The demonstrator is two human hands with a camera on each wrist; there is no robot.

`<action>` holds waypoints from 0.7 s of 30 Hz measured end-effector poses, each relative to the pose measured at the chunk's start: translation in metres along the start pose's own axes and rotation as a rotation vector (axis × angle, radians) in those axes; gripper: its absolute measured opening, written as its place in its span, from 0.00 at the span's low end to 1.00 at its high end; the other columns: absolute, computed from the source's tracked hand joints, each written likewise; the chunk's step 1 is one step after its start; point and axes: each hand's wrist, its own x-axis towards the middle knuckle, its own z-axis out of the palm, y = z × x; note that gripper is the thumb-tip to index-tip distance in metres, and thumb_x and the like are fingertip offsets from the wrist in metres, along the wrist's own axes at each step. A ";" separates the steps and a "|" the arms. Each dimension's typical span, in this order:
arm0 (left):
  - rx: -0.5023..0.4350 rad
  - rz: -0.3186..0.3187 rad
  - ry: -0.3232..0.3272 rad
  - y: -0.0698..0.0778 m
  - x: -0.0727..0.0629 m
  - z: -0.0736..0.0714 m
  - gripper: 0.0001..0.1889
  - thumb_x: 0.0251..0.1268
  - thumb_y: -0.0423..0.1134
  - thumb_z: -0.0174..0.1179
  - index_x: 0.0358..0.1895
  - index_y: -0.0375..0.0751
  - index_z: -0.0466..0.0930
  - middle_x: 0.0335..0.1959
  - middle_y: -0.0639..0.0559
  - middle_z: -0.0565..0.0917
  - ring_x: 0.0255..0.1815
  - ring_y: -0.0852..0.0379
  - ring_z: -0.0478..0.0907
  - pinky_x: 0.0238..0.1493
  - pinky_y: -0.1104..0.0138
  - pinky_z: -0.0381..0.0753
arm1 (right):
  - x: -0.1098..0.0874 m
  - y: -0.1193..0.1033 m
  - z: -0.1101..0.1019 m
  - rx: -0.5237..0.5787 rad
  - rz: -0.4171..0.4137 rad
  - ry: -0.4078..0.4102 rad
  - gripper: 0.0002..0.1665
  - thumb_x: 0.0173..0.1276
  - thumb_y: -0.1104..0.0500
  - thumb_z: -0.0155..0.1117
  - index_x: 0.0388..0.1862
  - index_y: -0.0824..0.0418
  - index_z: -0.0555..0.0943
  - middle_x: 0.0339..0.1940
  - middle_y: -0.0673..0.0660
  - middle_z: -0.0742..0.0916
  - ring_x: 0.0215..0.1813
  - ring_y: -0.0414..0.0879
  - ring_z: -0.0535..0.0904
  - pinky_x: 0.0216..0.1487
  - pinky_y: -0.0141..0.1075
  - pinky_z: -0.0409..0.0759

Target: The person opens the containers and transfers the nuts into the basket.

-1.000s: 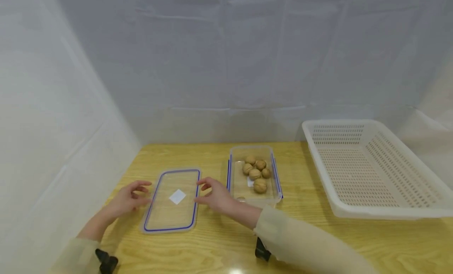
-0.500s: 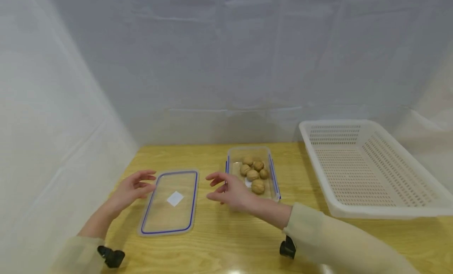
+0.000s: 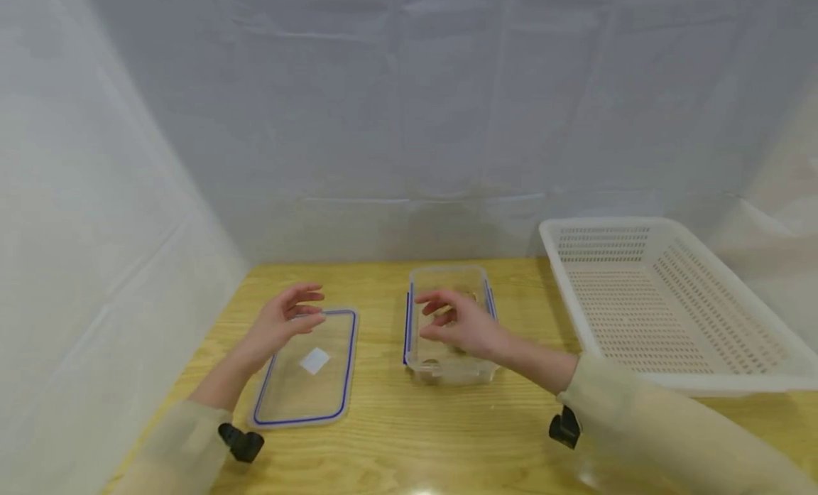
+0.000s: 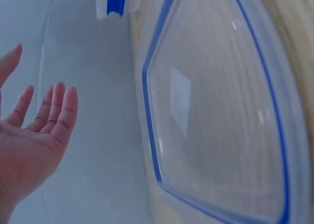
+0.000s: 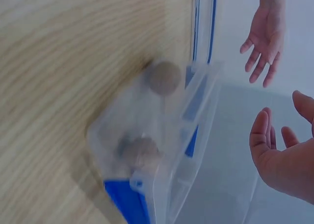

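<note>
My left hand (image 3: 284, 321) hovers over the upper left part of a clear lid (image 3: 300, 395) with a blue seal, which lies on the table. Its fingers are relaxed and hold nothing; the left wrist view shows the bare palm (image 4: 34, 145). Over a clear plastic box (image 3: 447, 373) with blue side clips is my right hand (image 3: 463, 328), fingers loosely bent and nothing between them. It hides most of the walnuts inside the box. In the right wrist view two walnuts (image 5: 164, 78) show blurred through the box wall, with the hand (image 5: 287, 158) above the rim.
At the right a large white slotted basket (image 3: 584, 339) stands on the wooden table (image 3: 396, 438). A white sheet (image 3: 447, 126) hangs behind the table and along the left side. A white square label (image 3: 315, 361) shows at the lid's middle.
My right hand has left the lid's right edge and moved right, over the box. My left hand has moved up and right from the lid's left edge. The lid stays on the table.
</note>
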 end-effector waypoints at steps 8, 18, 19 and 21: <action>-0.048 0.020 -0.069 0.010 0.025 0.030 0.30 0.66 0.32 0.62 0.69 0.36 0.63 0.63 0.35 0.71 0.60 0.36 0.70 0.48 0.60 0.78 | -0.001 0.006 -0.031 -0.076 -0.065 -0.092 0.27 0.64 0.71 0.66 0.62 0.72 0.71 0.52 0.67 0.78 0.46 0.55 0.81 0.48 0.41 0.79; -0.045 0.015 -0.113 0.004 0.045 0.063 0.34 0.65 0.35 0.64 0.72 0.42 0.60 0.65 0.36 0.69 0.62 0.34 0.69 0.53 0.53 0.77 | -0.003 0.003 -0.069 -0.252 -0.073 -0.216 0.29 0.67 0.67 0.65 0.65 0.70 0.69 0.57 0.68 0.76 0.52 0.62 0.78 0.47 0.43 0.80; -0.047 0.013 -0.115 0.003 0.046 0.066 0.34 0.65 0.35 0.65 0.72 0.42 0.60 0.65 0.36 0.69 0.62 0.34 0.69 0.53 0.53 0.77 | -0.003 0.002 -0.073 -0.275 -0.068 -0.233 0.29 0.67 0.66 0.65 0.65 0.69 0.69 0.58 0.67 0.76 0.52 0.62 0.78 0.47 0.43 0.80; -0.054 0.009 -0.121 0.001 0.049 0.072 0.35 0.64 0.36 0.65 0.72 0.42 0.60 0.65 0.35 0.69 0.62 0.33 0.68 0.53 0.53 0.77 | -0.002 0.002 -0.080 -0.316 -0.057 -0.260 0.30 0.67 0.65 0.65 0.66 0.68 0.69 0.58 0.67 0.76 0.53 0.62 0.77 0.48 0.43 0.79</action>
